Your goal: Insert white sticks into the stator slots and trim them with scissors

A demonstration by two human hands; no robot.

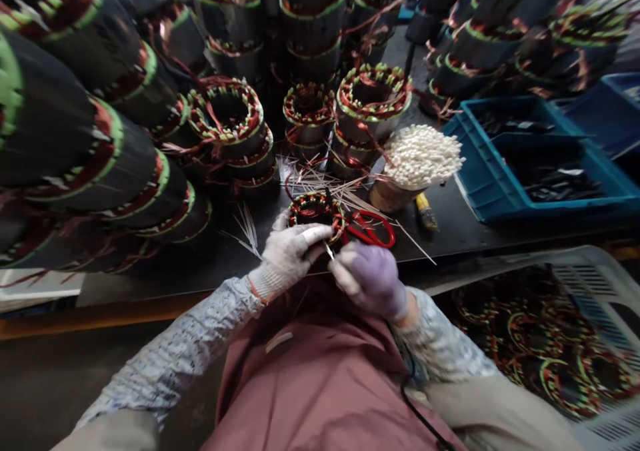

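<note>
Head view, wound ring: a small stator sits on the dark bench at the near edge, in the middle, just in front of the person.
Stator's look: round and open in the centre; dark red-brown wire coils crowd the rim, dotted with pale green and whitish tips; reddish wire shows inside the opening; the near side is partly hidden by fingers.
Left hand: in a whitish knit glove, grasping the stator from its near left, one finger laid along the near rim.
Right hand: in a purple glove with pale fingers, clenched round a slender pale tool that points at the stator's near right rim; its exact tip contact is too small to tell.
Scissors: red handles, just right of the stator.
Pale strips: a loose scatter beyond the stator, with a smaller bunch to the left.
White sticks: a dense bundle upright in a brownish container, far right of the stator; a yellow-handled tool lies near it.
Larger stators: stacked at the left and across the far side.
Right side: a blue bin of dark pieces, and nearer, a pale crate of similar rings.
</note>
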